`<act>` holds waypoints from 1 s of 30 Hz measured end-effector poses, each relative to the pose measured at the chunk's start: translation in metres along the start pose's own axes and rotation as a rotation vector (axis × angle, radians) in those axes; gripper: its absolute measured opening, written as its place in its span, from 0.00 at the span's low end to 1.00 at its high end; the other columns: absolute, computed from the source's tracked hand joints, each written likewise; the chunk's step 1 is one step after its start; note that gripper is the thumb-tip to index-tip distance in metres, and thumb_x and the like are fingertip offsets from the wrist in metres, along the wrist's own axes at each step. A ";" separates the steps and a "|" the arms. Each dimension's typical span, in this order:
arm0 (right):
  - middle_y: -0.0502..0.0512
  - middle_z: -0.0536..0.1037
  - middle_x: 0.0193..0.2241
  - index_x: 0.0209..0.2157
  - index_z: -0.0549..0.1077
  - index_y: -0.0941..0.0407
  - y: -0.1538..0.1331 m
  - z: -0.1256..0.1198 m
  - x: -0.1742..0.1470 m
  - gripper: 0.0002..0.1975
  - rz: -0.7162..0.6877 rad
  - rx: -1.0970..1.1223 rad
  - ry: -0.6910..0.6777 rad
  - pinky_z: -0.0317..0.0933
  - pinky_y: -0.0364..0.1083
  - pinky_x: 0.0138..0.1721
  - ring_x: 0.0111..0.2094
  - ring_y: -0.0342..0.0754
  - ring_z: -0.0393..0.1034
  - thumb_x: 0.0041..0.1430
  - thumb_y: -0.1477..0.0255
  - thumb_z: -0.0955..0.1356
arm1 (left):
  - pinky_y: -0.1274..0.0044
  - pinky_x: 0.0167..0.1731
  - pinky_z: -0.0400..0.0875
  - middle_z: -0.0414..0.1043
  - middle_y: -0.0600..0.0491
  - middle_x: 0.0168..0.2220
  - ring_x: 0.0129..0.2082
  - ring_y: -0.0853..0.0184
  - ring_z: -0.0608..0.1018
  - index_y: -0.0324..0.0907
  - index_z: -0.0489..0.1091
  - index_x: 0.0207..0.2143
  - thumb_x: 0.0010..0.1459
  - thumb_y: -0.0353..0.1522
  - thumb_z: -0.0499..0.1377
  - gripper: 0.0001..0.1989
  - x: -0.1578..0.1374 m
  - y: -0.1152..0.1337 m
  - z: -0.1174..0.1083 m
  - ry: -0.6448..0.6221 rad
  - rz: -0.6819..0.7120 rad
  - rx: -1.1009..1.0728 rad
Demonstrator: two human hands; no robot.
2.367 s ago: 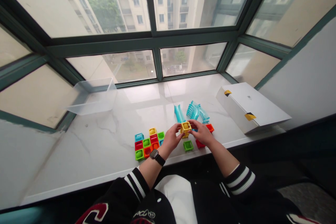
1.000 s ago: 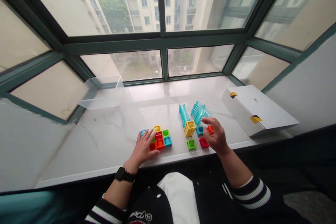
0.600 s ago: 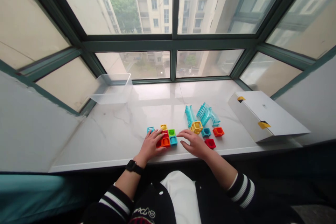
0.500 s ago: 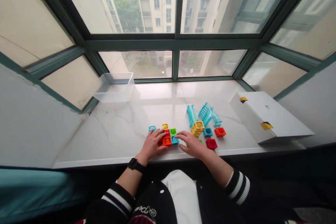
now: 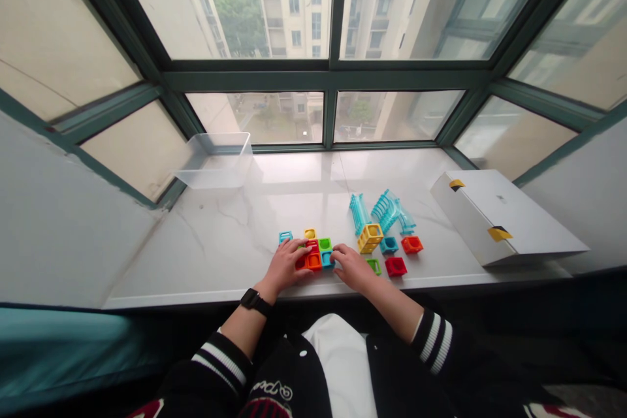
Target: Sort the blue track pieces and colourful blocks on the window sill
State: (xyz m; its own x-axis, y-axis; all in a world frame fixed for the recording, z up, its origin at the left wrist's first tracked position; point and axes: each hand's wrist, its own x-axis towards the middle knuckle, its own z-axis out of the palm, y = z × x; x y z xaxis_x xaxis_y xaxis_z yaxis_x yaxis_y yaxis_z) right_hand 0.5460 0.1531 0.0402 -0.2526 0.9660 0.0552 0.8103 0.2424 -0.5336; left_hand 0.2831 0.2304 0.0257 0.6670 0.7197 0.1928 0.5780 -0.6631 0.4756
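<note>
glossy veined sill [image 5: 230, 228], cubic blocks [image 5: 314, 261]

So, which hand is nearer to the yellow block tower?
Right. The right hand is just left of the yellow block tower, on its near side; the left hand is farther left, over the coloured blocks.

Soft daylight through the windows [image 5: 330, 80]

The head-worn camera looks forward and down over the white sill [image 5: 274, 202]. It faces the window [image 5: 245, 81] from fairly near.
</note>
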 end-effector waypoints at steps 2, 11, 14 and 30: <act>0.59 0.76 0.53 0.42 0.79 0.53 -0.002 0.001 0.001 0.11 0.010 -0.011 0.004 0.68 0.53 0.57 0.53 0.56 0.74 0.58 0.79 0.74 | 0.51 0.70 0.54 0.70 0.46 0.66 0.66 0.50 0.71 0.52 0.74 0.60 0.55 0.39 0.72 0.30 -0.001 0.000 0.001 0.007 0.003 0.007; 0.61 0.75 0.63 0.37 0.79 0.54 -0.004 0.005 0.005 0.10 0.004 -0.057 -0.012 0.69 0.52 0.55 0.56 0.57 0.76 0.66 0.81 0.66 | 0.51 0.70 0.54 0.71 0.46 0.66 0.66 0.49 0.71 0.50 0.75 0.59 0.55 0.38 0.72 0.29 -0.001 -0.002 0.002 0.006 0.018 0.016; 0.60 0.75 0.64 0.36 0.78 0.54 0.001 0.003 0.005 0.10 -0.009 -0.039 -0.029 0.70 0.51 0.55 0.55 0.56 0.77 0.65 0.81 0.66 | 0.51 0.70 0.54 0.71 0.46 0.65 0.65 0.49 0.72 0.50 0.75 0.60 0.54 0.38 0.72 0.29 -0.001 -0.003 0.003 0.014 0.027 0.008; 0.63 0.75 0.61 0.41 0.72 0.53 0.001 -0.036 -0.008 0.08 -0.084 0.208 -0.021 0.68 0.58 0.59 0.60 0.57 0.73 0.67 0.80 0.65 | 0.53 0.71 0.52 0.70 0.47 0.65 0.65 0.49 0.72 0.50 0.74 0.59 0.53 0.38 0.70 0.30 -0.002 0.005 0.000 0.021 0.000 0.041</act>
State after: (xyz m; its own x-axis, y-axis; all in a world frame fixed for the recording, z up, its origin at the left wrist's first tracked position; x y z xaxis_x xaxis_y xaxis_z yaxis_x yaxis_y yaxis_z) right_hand 0.5677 0.1491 0.0691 -0.3273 0.9406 0.0900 0.6602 0.2958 -0.6904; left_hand 0.2849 0.2259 0.0280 0.6569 0.7238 0.2112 0.5970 -0.6705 0.4405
